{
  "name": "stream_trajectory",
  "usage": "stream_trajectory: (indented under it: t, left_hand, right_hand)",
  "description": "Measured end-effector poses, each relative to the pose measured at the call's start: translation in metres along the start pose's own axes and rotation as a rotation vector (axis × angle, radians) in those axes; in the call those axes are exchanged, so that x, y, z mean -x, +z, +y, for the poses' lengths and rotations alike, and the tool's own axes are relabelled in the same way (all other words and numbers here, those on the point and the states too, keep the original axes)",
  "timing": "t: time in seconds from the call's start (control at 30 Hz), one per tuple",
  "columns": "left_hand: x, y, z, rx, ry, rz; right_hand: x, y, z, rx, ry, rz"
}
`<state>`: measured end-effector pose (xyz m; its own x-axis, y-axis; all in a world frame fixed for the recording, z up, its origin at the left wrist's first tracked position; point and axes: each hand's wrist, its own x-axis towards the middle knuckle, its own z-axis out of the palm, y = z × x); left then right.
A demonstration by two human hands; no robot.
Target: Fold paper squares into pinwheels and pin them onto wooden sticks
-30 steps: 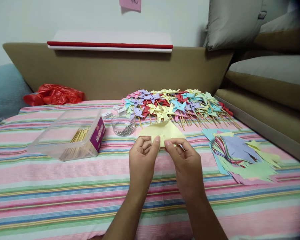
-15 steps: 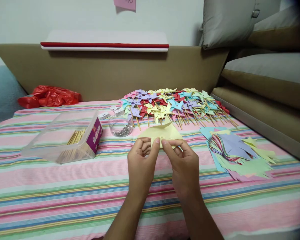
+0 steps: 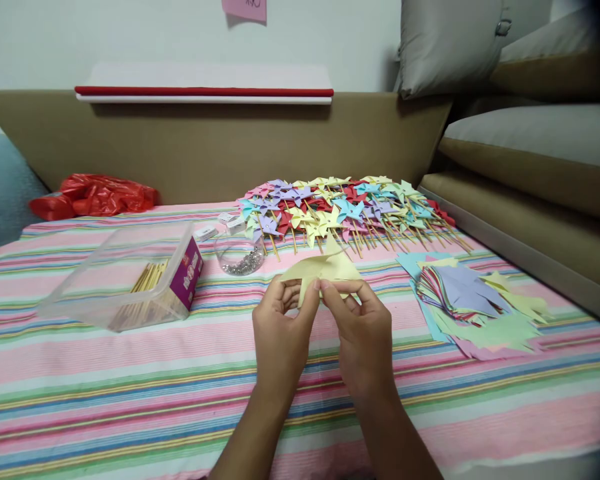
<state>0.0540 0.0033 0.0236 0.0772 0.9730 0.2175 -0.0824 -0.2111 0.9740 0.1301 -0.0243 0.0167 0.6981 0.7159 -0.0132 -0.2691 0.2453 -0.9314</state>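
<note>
A pale yellow paper pinwheel (image 3: 325, 265), partly folded, is held up between my two hands above the striped cloth. My left hand (image 3: 283, 327) pinches its left side, thumb on the near face. From the right, my right hand (image 3: 363, 330) grips the same paper, and the two thumb tips meet near its middle. One paper point sticks up at the top. My fingers behind the sheet are partly hidden. Just beyond the paper lie many finished pinwheels (image 3: 350, 210) on wooden sticks, in several colours.
On the left, a clear plastic box (image 3: 130, 277) holds wooden sticks (image 3: 150, 283). A round clear dish (image 3: 240, 257) of small metal pins stands beside it, near small white boxes (image 3: 205, 233). Cut paper sheets (image 3: 473, 293) are stacked at right. A red plastic bag (image 3: 100, 195) lies far left.
Both thumbs have come together at the middle of the yellow paper, and its near flap has folded in on the right. The view has shifted slightly.
</note>
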Motion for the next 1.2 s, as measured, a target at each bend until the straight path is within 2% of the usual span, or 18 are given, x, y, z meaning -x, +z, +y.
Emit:
stream_trajectory:
  t: [0.13, 0.2, 0.3, 0.4, 0.5, 0.67, 0.77, 0.9, 0.97, 1.07, 1.2]
  left_hand:
    - [-0.003, -0.006, 0.003, -0.13, 0.106, 0.006]
    - [-0.007, -0.012, 0.004, -0.229, 0.193, -0.053]
    - [-0.014, -0.022, 0.002, -0.327, 0.265, -0.18]
    - [-0.019, -0.029, 0.001, -0.334, 0.226, -0.279]
    - [-0.022, -0.034, 0.001, -0.324, 0.175, -0.363]
    - [-0.023, -0.04, 0.004, -0.346, 0.127, -0.457]
    - [-0.022, -0.04, 0.008, -0.281, 0.136, -0.428]
    - [-0.02, -0.033, 0.011, -0.054, 0.067, -0.296]
    - [-0.019, -0.026, 0.009, 0.05, -0.035, -0.301]
    - [-0.014, -0.013, 0.005, 0.172, -0.145, -0.338]
    - [-0.007, 0.001, 0.001, 0.341, -0.136, -0.191]
  right_hand:
    - [-0.004, -0.002, 0.001, -0.016, -0.091, 0.095]
    - [-0.009, -0.008, -0.001, 0.05, -0.133, 0.088]
    - [-0.016, -0.02, -0.006, 0.19, -0.063, -0.126]
    - [-0.019, -0.029, -0.011, 0.158, 0.036, -0.328]
    - [-0.02, -0.032, -0.012, 0.116, 0.084, -0.375]
    - [-0.02, -0.033, -0.011, 0.217, 0.058, -0.386]
    - [-0.018, -0.029, -0.01, 0.149, 0.031, -0.34]
    - [-0.014, -0.018, -0.01, -0.185, 0.083, -0.214]
    - [-0.011, -0.012, -0.01, -0.334, 0.113, -0.209]
    - [-0.005, -0.005, -0.011, -0.428, 0.121, -0.225]
    - [0.001, 0.002, -0.009, -0.435, 0.096, -0.253]
